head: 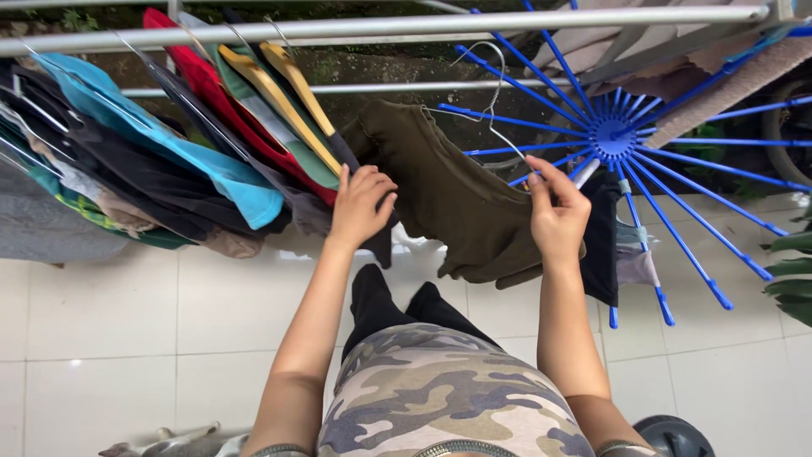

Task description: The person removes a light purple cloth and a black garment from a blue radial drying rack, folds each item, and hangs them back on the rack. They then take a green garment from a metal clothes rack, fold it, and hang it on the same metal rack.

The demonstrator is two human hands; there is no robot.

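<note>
An olive-brown garment [457, 199] hangs on a thin wire hanger [491, 93] below the metal drying rail [381, 27]. My right hand [554, 211] pinches the hanger wire at the garment's right shoulder. My left hand [359, 203] is held against the garment's left edge, fingers partly curled on the cloth. Just left of it hangs a row of clothes on hangers [169, 152]: red, green, yellow, turquoise and dark pieces packed close together.
A blue radial peg dryer [616, 134] spreads its spokes at the right, with dark and pale small items [602, 245] hanging under it. A second rail [338, 87] runs behind. White tiled floor [110, 338] lies below. Green leaves [795, 271] show at the right edge.
</note>
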